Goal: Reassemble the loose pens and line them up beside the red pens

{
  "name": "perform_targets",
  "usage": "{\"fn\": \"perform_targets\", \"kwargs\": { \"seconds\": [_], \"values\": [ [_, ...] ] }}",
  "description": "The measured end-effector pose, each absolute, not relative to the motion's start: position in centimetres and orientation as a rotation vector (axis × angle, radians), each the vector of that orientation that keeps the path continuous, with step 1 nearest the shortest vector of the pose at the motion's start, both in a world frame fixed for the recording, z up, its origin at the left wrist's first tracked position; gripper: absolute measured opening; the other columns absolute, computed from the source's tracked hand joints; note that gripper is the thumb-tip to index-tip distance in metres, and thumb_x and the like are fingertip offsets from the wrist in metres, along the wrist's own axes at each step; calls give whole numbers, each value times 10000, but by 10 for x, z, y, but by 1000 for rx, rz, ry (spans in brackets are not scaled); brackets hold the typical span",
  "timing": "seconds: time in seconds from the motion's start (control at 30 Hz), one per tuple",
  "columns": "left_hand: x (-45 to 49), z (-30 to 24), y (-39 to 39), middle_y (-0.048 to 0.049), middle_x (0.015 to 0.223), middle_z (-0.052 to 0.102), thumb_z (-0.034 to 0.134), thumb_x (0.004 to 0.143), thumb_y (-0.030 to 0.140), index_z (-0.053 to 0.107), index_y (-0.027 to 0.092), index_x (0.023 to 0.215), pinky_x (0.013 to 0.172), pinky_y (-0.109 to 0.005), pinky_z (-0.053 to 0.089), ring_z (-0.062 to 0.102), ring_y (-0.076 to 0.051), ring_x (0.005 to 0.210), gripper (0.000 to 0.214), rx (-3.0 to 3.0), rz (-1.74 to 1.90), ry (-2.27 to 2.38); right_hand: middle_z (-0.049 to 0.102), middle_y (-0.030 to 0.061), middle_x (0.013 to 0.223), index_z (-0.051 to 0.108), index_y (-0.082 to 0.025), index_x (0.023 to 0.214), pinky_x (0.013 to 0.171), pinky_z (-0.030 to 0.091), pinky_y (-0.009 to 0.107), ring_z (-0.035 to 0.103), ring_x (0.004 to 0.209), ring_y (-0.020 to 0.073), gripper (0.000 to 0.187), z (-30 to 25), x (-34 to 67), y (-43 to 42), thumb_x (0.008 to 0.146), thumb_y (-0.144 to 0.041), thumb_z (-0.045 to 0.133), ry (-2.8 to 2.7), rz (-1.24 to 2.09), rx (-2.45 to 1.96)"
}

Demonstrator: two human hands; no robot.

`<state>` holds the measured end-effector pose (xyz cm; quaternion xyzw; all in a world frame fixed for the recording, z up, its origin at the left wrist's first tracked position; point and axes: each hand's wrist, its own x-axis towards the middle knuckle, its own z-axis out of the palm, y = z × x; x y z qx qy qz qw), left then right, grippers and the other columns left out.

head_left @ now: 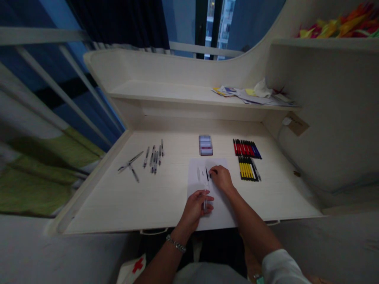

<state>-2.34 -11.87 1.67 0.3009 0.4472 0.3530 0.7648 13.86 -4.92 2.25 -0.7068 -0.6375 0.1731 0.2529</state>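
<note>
Pens lie in tidy groups on the desk (pixel 166 207), with two hands at work over a paper sheet (pixel 220 215)
From here I see the left hand (pixel 194 209) closed around a clear pen (pixel 205 203) and the right hand (pixel 222 178) pinched narrow on a dark pen (pixel 213 171). Red pens (pixel 246 148) and yellow pens (pixel 247 169) sit in rows towards the desk's right edge, loose clear pens (pixel 154 156) towards its left, none in a container

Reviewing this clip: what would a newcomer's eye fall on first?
The left hand and right hand come first, resting on a white sheet near the middle of the view, with the left hand closed around a clear pen. To the right of the sheet, neat rows of red-and-blue pens and yellow pens stand out. A bright, multicoloured heap fills the top right corner.
</note>
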Motion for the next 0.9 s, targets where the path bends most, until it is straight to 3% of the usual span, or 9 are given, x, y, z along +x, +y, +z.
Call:
{"fn": "perform_targets", "kwargs": {
  "seconds": [0.23, 0.47, 0.67, 0.9],
  "values": [
    [-26, 18, -119, -95, 860, 687, 643, 798, 387, 610, 150, 980, 504, -229, 492, 619, -107, 538, 300, 642, 781, 967, 684, 88, 933, 735, -212, 880, 796, 392, 276, 604, 885, 207, 169, 21, 121, -75, 798, -295, 612, -1872, 511, -1967],
    [-28, 17, -119, -96, 847, 684, 648, 793, 392, 620, 143, 981, 497, -232, 494, 625, -116, 542, 313, 640, 799, 986, 668, 114, 930, 720, -175, 864, 801, 387, 274, 594, 906, 205, 215, 17, 110, -78, 847, -248, 519, -1930, 448, -2012],
    [-25, 19, -119, -107, 871, 682, 666, 787, 368, 604, 142, 1001, 509, -239, 508, 624, -113, 548, 317, 633, 796, 973, 678, 103, 968, 714, -197, 952, 788, 392, 272, 606, 901, 199, 259, 18, 141, -69, 866, -314, 500, -1627, 386, -2130],
    [-19, 20, -119, -102, 858, 672, 663, 798, 344, 599, 144, 1009, 547, -266, 535, 644, -128, 580, 298, 588, 797, 965, 698, 102, 930, 730, -218, 893, 709, 398, 276, 626, 835, 203, 249, 4, 151, -63, 840, -370, 540, -1513, 320, -2247]
  ]
}}
